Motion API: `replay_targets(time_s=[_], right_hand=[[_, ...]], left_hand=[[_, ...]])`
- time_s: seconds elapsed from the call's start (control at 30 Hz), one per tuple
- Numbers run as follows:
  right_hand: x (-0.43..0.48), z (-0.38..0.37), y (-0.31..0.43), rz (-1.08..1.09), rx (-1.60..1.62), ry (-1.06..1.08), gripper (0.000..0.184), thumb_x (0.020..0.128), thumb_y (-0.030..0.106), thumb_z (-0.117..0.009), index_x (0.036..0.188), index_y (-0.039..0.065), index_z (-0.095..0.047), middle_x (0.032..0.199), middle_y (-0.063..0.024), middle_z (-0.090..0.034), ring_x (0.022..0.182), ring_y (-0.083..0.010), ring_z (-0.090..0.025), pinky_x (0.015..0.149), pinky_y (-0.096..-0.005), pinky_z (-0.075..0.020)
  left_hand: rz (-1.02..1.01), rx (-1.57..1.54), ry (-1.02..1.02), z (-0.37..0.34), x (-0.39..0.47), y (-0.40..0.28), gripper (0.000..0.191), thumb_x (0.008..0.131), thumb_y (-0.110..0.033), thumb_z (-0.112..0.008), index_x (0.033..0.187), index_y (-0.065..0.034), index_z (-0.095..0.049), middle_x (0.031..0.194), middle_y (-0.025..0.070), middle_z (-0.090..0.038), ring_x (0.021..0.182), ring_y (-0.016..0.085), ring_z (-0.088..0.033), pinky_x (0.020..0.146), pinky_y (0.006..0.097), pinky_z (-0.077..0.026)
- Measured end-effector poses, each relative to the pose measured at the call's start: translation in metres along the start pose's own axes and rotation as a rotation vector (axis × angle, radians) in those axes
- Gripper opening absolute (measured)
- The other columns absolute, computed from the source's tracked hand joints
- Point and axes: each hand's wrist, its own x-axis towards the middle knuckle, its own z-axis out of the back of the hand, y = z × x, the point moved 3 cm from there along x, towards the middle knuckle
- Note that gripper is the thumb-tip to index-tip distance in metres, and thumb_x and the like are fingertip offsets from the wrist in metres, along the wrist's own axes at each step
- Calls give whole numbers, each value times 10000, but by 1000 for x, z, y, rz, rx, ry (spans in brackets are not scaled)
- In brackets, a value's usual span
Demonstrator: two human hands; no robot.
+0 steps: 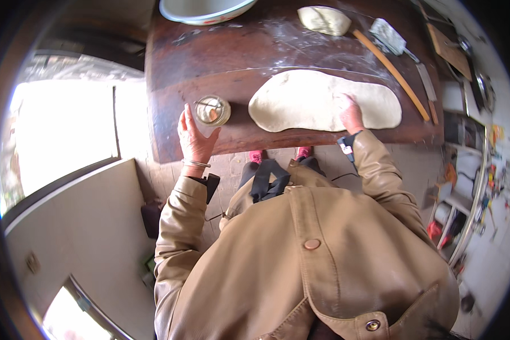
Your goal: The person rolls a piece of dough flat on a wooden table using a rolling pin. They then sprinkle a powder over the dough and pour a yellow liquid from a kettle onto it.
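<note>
A long, flattened sheet of dough [297, 102] lies on the dark wooden table [225, 51] in front of me. Over its right half is my right hand [350, 112], its blurred fingers bent down at the dough; whether they pinch anything is hidden. To the left, my left hand [194, 138] is empty, thumb spread from the fingers, just beside a glass jar [213, 111]. Inside the jar are pale contents and something orange, and a thin utensil handle rests across its mouth.
A lump of dough [324, 20] sits at the back. Right of it lie a wooden rolling pin [393, 74], a crumpled pale bag or cloth [387, 36] and a knife [426, 83]. An enamel basin [208, 17] stands back left. White flour dusts the tabletop. Shelves [459, 199] line the right.
</note>
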Motion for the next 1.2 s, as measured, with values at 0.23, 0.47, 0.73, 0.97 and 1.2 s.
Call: replay_targets(time_s=[0.23,0.47,0.73,0.97,1.2], right_hand=[[-17,4,31,-75,-130,-48,435,713,9,-566,1137,103,-590,1084,-128,-601,1005,-321,-559,884,-371,-444],[-39,-8,20,-301,44,-14,361,750,28,-561,1108,66,-593,1000,-138,-611,877,-269,-617,777,-333,-500],[-52,13,13,-237,-68,-143,208,721,62,-588,912,95,-662,830,-121,-656,836,-315,-608,792,-399,-470],[-83,52,-31,-307,18,-176,323,707,34,-609,1028,67,-627,1010,-119,-625,990,-307,-555,880,-386,-443],[-155,135,-154,-474,290,-130,186,773,95,-585,933,35,-657,879,-135,-665,856,-304,-620,770,-381,-493]], left_hand=[[-49,144,115,-14,34,-2,830,563,-299,-818,1251,0,-461,1185,187,-484,1113,348,-444,953,414,-387],[-210,176,169,-9,48,-8,677,562,-301,-816,1091,1,-520,1068,194,-532,1022,362,-494,900,443,-407],[-264,129,131,0,64,-19,681,539,-268,-813,1107,-18,-534,1089,185,-508,1023,365,-481,915,459,-394],[-463,74,155,-18,92,-106,679,539,-247,-813,1101,-19,-506,1051,168,-516,1003,357,-482,880,457,-404],[-631,6,161,-94,100,-277,643,537,-243,-825,1057,-7,-531,1021,180,-536,975,368,-505,873,457,-418]])
